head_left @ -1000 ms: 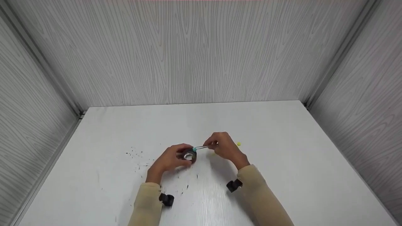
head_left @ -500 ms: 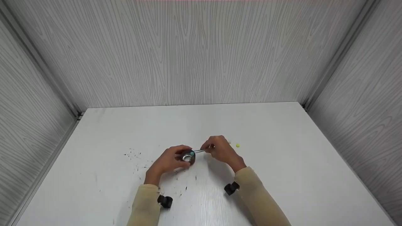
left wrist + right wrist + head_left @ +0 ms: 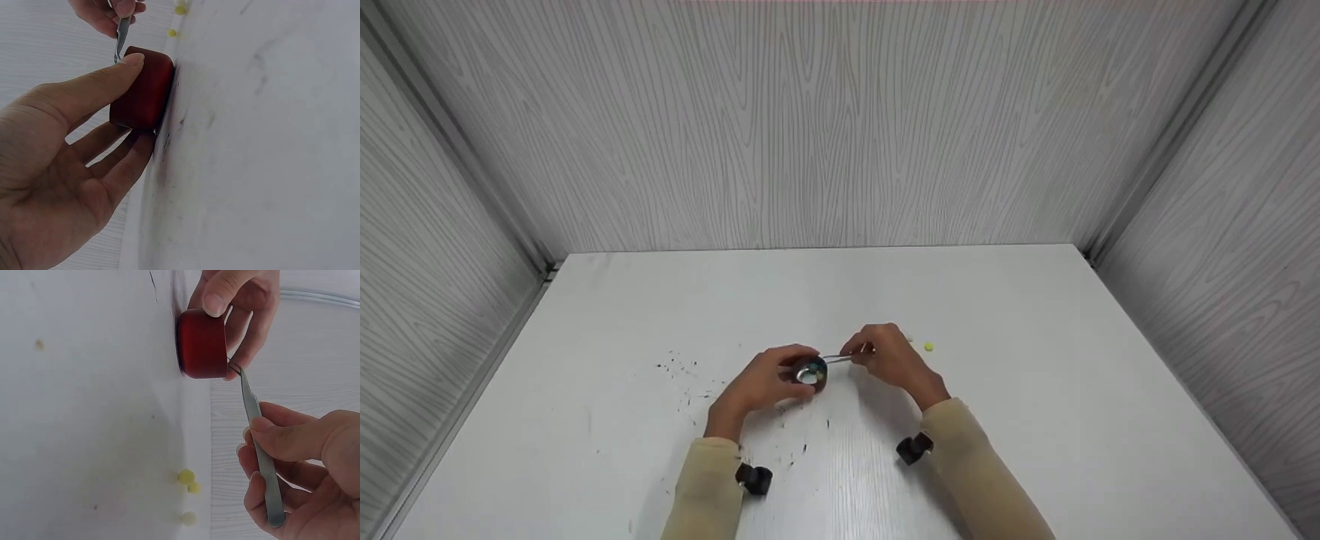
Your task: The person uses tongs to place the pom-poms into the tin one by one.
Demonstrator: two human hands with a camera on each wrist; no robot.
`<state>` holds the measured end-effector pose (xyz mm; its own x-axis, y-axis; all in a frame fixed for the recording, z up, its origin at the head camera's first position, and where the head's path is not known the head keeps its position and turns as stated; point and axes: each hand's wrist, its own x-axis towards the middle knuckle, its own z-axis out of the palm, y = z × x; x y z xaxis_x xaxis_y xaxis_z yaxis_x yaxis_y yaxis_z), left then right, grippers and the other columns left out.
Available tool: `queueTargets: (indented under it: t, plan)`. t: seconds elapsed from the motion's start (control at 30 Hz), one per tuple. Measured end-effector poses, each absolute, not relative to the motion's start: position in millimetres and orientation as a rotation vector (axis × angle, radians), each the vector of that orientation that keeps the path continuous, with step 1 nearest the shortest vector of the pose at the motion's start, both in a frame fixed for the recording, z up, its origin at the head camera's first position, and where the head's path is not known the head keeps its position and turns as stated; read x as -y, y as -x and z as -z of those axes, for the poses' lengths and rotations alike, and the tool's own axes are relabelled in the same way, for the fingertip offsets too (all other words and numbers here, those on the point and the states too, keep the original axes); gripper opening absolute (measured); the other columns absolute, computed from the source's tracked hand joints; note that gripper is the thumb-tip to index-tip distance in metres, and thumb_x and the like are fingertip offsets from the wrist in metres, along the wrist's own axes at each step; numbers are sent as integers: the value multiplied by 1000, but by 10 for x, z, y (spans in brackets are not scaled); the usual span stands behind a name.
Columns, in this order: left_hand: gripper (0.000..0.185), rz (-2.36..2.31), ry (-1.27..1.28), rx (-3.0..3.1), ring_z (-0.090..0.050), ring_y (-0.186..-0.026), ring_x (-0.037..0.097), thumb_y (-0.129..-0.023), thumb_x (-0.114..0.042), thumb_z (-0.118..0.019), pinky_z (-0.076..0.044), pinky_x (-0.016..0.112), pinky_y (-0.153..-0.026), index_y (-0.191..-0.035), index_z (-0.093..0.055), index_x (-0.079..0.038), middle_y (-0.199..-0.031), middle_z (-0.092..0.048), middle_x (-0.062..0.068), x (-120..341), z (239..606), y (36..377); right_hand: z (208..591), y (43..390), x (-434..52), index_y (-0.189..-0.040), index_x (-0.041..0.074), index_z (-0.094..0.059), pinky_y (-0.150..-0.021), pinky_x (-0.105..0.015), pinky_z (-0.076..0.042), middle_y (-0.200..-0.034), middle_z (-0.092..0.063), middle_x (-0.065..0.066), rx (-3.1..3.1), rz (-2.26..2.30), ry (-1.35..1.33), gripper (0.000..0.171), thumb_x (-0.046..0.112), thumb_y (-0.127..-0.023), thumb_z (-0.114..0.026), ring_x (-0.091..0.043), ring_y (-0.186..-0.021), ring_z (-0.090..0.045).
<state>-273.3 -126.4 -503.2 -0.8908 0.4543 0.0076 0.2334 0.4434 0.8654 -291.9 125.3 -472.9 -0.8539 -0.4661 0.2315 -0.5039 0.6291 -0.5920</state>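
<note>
A small dark red cup-like container (image 3: pixel 202 344) with a silvery inside stands upright on the white table. My left hand (image 3: pixel 765 381) grips it, thumb on one side and fingers on the other. Small teal and yellowish bits show inside its mouth in the head view, too small to make out well. Steel tweezers (image 3: pixel 260 447) with bent tips are pinched between thumb and fingers of my right hand (image 3: pixel 891 360). Their tips are at the container's mouth, partly out of sight. The right wrist view shows no piece clearly between them.
A yellow pellet (image 3: pixel 186 476), a smaller yellow one (image 3: pixel 194 487) and a pale one (image 3: pixel 188 518) lie on the table by my right hand. Dark specks (image 3: pixel 679 366) are scattered left of my left hand. Wood-grain panels (image 3: pixel 810 127) enclose the table's back and sides.
The tweezers moved slightly left and down, carrying a teal piece from the container's rim into its mouth. The teal now shows lower inside. My left hand kept its grip, almost still.
</note>
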Motion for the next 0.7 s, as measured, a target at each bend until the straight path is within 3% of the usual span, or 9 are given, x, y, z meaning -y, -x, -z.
queueTargets:
  t: [0.7]
  plan:
    - [59, -1411, -566, -2486, -58, -134, 39, -87, -11, -83, -47, 56, -112, -142, -61, -13, -141, -63, 14, 1255, 5035, 2748, 4478, 2946, -1562, -104, 10, -83, -82, -33, -57, -99, -79, -8, 2789, -1070, -818, 17, 2, -90, -76, -21, -90, -71]
